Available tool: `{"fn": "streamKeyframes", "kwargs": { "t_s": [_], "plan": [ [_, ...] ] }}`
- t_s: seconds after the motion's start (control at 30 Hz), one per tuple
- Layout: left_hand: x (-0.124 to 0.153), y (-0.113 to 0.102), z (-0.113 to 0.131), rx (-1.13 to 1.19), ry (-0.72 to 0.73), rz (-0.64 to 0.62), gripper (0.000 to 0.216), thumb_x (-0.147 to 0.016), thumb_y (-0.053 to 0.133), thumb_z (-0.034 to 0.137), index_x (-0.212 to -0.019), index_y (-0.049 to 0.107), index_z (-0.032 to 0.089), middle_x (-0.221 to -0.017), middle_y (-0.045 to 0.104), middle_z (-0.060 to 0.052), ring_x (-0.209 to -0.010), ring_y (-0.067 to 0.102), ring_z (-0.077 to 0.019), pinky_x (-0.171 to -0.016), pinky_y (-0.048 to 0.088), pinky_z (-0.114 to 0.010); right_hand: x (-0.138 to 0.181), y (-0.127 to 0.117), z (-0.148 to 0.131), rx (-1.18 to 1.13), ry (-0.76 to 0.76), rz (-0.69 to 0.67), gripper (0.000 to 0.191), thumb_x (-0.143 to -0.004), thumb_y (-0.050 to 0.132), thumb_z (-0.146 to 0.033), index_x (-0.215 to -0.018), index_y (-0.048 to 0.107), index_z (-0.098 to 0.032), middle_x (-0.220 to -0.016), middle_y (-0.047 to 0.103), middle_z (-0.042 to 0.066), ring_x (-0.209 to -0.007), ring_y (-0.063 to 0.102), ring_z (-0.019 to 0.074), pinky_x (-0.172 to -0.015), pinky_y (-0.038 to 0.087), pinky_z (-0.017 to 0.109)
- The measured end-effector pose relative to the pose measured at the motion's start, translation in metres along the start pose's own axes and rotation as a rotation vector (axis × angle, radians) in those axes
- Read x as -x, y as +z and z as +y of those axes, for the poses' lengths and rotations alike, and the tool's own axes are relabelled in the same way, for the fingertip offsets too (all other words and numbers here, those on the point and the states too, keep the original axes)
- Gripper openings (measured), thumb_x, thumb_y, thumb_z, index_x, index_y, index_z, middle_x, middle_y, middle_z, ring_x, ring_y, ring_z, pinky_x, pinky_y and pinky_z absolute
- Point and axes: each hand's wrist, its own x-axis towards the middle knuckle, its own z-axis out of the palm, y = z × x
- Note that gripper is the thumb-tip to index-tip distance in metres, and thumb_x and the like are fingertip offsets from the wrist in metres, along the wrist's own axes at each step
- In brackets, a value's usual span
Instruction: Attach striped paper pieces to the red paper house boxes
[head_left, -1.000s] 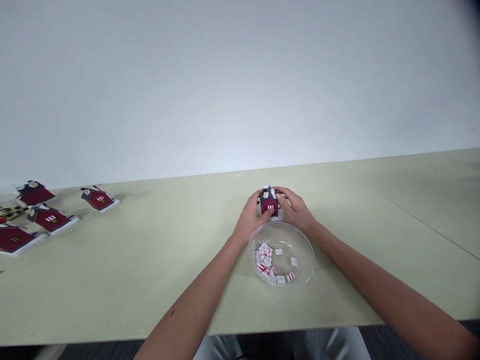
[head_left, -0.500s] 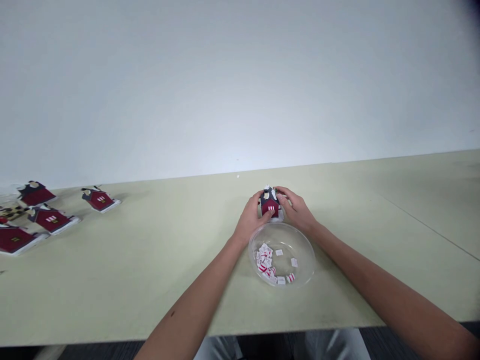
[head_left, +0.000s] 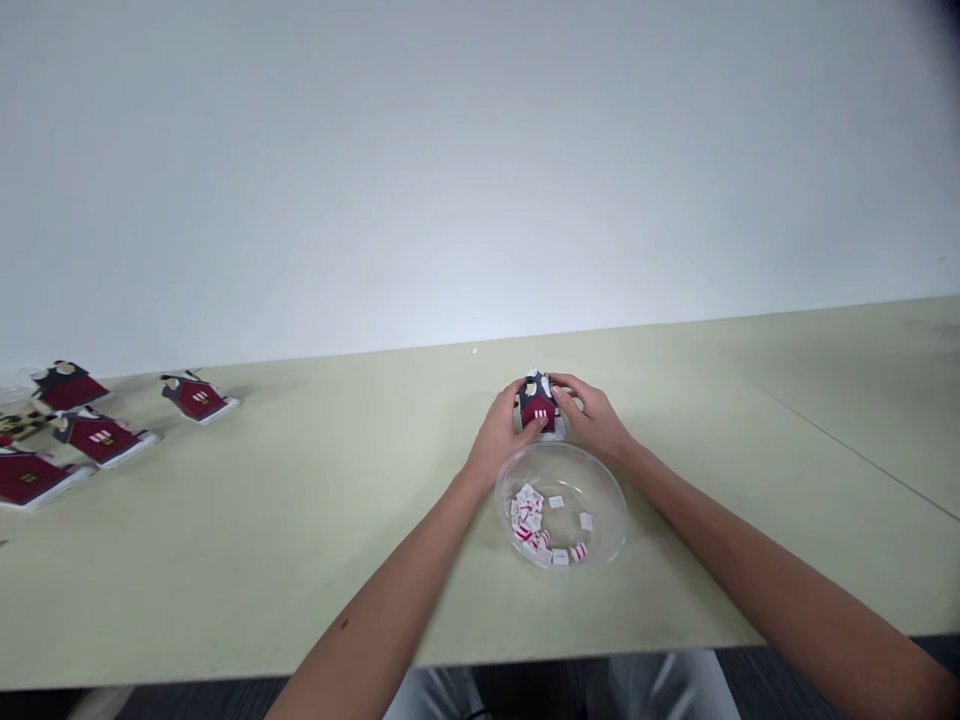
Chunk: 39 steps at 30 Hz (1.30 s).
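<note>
Between my hands a small toy house [head_left: 537,405] stands on the table, with dark red walls, a dark roof with white patches and a white base. A red-and-white striped piece shows on its front wall. My left hand [head_left: 501,428] is closed on the house's left side, its thumb pressed on the front. My right hand [head_left: 592,412] grips the right side, with fingers around the roof edge. Just in front of the house sits a clear round plastic bowl [head_left: 611,500]. Inside it lie several small white pieces [head_left: 528,505], some showing red stripes.
At the far left stand several similar red houses [head_left: 199,398], some with striped pieces on the front. A black-and-cream patterned item [head_left: 26,425] lies among them. The pale table [head_left: 337,520] meets a plain wall [head_left: 465,180] behind. Its front edge runs above my legs.
Both hands keep their hold on the house with hardly any movement. The whole view has shifted very slightly.
</note>
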Motion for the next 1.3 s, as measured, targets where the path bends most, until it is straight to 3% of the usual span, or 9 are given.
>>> {"fn": "streamKeyframes", "kwargs": {
  "t_s": [0.37, 0.57, 0.77, 1.3],
  "plan": [
    [0.0003, 0.0006, -0.0012, 0.000, 0.002, -0.013, 0.065, -0.089, 0.064, 0.043, -0.146, 0.040, 0.022, -0.145, 0.051, -0.013, -0.128, 0.052, -0.0296, -0.110, 0.040, -0.048, -0.0022, -0.0001, 0.0000, -0.065, 0.037, 0.019, 0.037, -0.096, 0.051, -0.049, -0.120, 0.066, -0.026, -0.123, 0.070, 0.006, -0.112, 0.065, 0.0244, -0.097, 0.051, 0.043],
    [0.0000, 0.0010, -0.0034, 0.002, -0.001, -0.004, 0.067, -0.088, 0.064, 0.045, -0.146, 0.039, 0.022, -0.146, 0.050, -0.013, -0.128, 0.051, -0.0300, -0.110, 0.039, -0.048, -0.0007, 0.0003, 0.0005, -0.077, 0.029, 0.030, 0.045, -0.097, 0.051, -0.049, -0.136, 0.054, -0.027, -0.126, 0.067, 0.009, -0.117, 0.062, 0.0253, -0.100, 0.050, 0.045],
    [0.0003, 0.0005, -0.0020, 0.004, -0.010, -0.014, 0.066, -0.089, 0.064, 0.045, -0.146, 0.039, 0.023, -0.147, 0.050, -0.012, -0.129, 0.051, -0.0297, -0.111, 0.038, -0.047, -0.0018, -0.0024, -0.0050, -0.057, -0.012, 0.015, 0.037, -0.098, 0.048, -0.047, -0.125, 0.063, -0.027, -0.128, 0.066, 0.006, -0.116, 0.062, 0.0245, -0.098, 0.051, 0.042],
    [-0.0006, 0.0015, -0.0049, -0.007, -0.008, 0.000, 0.066, -0.087, 0.065, 0.042, -0.145, 0.040, 0.022, -0.145, 0.051, -0.012, -0.128, 0.052, -0.0296, -0.109, 0.040, -0.046, -0.0017, -0.0027, 0.0024, -0.105, 0.012, 0.051, 0.029, -0.097, 0.047, -0.040, -0.118, 0.061, -0.025, -0.118, 0.067, 0.007, -0.112, 0.063, 0.0237, -0.095, 0.053, 0.040]
  ]
}}
